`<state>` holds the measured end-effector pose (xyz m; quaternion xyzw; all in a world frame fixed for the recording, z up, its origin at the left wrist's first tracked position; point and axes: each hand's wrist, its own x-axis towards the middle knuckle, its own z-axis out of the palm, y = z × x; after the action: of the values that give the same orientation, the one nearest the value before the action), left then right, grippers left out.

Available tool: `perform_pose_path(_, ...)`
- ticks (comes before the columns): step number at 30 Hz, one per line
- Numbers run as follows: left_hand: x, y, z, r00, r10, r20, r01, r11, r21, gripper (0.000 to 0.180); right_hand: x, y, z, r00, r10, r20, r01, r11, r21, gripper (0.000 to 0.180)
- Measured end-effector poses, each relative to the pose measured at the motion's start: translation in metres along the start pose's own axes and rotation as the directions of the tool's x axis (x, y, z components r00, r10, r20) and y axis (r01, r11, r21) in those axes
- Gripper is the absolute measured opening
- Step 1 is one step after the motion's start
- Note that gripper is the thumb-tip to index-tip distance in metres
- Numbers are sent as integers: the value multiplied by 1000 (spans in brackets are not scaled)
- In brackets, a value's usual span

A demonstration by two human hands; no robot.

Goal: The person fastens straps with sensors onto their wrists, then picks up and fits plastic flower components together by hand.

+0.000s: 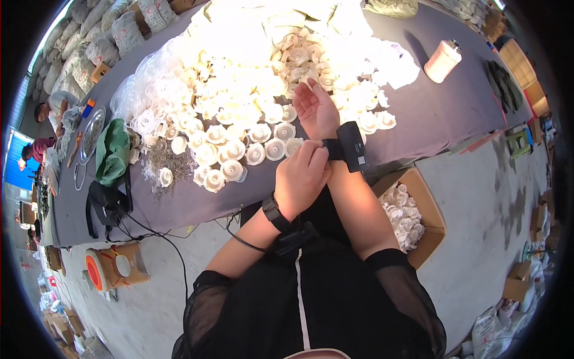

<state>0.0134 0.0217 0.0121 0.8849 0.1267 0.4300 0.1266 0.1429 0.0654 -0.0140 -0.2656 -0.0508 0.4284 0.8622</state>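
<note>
Well to the left of our hands, a person in a pale top [58, 105] is at the table's [418, 122] far side. Nearer, we see a green bag [112, 152] and a black pouch [109, 200] trailing cables, then a heap of small grey parts [161, 158]. White flower-shaped pieces [231, 170] spread from there to just beyond our left knuckles, the nearer ones mostly with their cups facing up.

Our left hand [301, 179] reaches across to the right wrist, its fingers bent close together against the strap [338, 149]; they hide part of it, and we cannot tell whether they pinch it. Our right hand [317, 110] lies ahead of the left, palm turned up, fingers loosely half curled.

The black device [353, 146] sits on that strap at our right wrist. Its long axis runs roughly along the forearm, one end pointing away from us, the end nearer its printed label toward our body; the strap crosses the wrist.

Right of our right forearm, a cardboard box [435, 230] below the table holds more white pieces. Farther right, beyond our hands, stands a pink bottle [442, 61], then a dark cloth [504, 87].
</note>
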Motion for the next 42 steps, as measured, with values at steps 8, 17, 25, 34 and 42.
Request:
perform_pose_path(8,1,0,-11,966,-253,60,256,886,-386,34,-9,-18,8,995,-95,-11,76,859,-507,19)
perform_pose_path(17,-6,-42,-9,691,-641,333,530,136,-837,19,-11,-10,4,992,-124,17,115,851,-512,19)
perform_pose_path(25,12,-130,-20,338,-888,313,91,-300,-950,20,-84,26,26,909,164,383,123,773,-622,13)
perform_pose_path(34,16,-134,-19,115,-987,111,65,-104,-992,18,-102,39,32,649,6,761,705,373,-603,41)
perform_pose_path(42,13,-140,-10,153,-938,-310,265,341,-902,40,-105,38,32,538,-13,843,838,110,-534,43)
